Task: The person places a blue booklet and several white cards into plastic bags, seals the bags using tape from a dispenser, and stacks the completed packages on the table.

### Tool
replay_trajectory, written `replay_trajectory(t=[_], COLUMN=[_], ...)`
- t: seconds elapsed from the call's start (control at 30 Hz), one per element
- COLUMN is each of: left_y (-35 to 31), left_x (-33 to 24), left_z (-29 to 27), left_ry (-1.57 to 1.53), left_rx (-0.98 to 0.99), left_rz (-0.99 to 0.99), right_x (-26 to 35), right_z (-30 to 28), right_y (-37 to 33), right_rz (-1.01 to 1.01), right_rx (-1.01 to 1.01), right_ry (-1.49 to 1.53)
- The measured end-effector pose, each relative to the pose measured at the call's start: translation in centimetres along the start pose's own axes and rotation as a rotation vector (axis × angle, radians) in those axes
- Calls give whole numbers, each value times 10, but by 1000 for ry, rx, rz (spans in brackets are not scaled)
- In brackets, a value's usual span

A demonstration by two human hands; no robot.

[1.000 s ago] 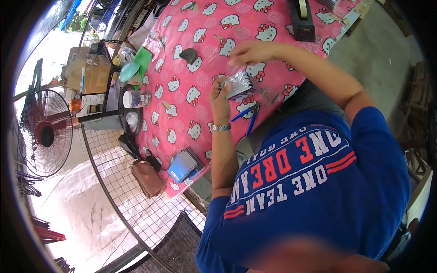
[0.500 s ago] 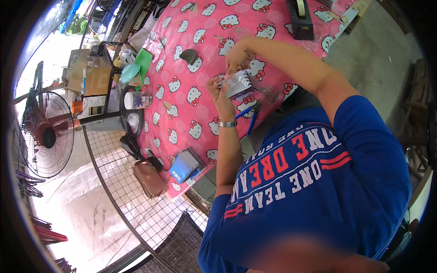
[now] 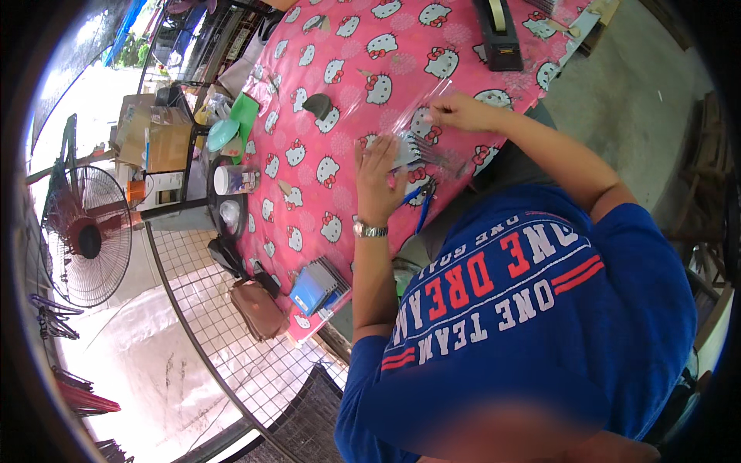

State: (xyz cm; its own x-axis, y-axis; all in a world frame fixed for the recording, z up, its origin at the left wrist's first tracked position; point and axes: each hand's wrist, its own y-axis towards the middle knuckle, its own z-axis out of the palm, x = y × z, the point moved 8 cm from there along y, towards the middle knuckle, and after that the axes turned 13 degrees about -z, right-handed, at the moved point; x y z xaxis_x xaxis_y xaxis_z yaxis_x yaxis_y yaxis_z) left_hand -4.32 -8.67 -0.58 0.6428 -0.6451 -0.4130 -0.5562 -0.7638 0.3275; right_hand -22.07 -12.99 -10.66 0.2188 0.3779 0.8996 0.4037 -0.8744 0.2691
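A small spiral-bound notebook [image 3: 407, 152] with dark wire loops lies near the table's front edge, partly covered by clear plastic film [image 3: 409, 116]. My left hand [image 3: 377, 171], with a metal watch on its wrist, rests flat on the notebook's left side, fingers stretched out. To the right and a little farther off, my right hand [image 3: 454, 113] has its fingertips pinched at the film's edge; glare makes the exact grip hard to see. Just in front of the notebook lie blue-handled pliers [image 3: 422, 202], partly hidden by my left hand.
A pink patterned cloth [image 3: 328, 231] covers the table. A black tape dispenser [image 3: 503, 52] stands at the far right, and a dark grey, rounded object [image 3: 317, 106] lies farther left. Blue-covered notebooks [image 3: 315, 289] are stacked near the left corner by a brown bag [image 3: 257, 310]. A fan [image 3: 89, 239] stands left.
My left hand has gone from pinching at the notebook's edge to lying flat on it. My right hand has moved right and nearer, away from the left, and the film now spreads out farther.
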Motion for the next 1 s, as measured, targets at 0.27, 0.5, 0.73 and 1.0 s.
replay_trajectory(t=[0.27,0.5,0.73,1.0], left_y=[38,73,22,-170], left_x=[-12,-31,-29,83], left_z=[19,-28,0,-34], left_ry=[305,-677,-759,-423], left_rx=[220,-143,102,-207], left_rz=[-210,-518,-552,-1067], right_x=[7,84,94,-42], right_z=[45,-52,-195,-393], right_y=[-41,-26,-30,-107], right_rz=[44,-237,-290,-15], right_rx=[28,-590,-1097,-1913], right_ry=[57,588,-28,-64])
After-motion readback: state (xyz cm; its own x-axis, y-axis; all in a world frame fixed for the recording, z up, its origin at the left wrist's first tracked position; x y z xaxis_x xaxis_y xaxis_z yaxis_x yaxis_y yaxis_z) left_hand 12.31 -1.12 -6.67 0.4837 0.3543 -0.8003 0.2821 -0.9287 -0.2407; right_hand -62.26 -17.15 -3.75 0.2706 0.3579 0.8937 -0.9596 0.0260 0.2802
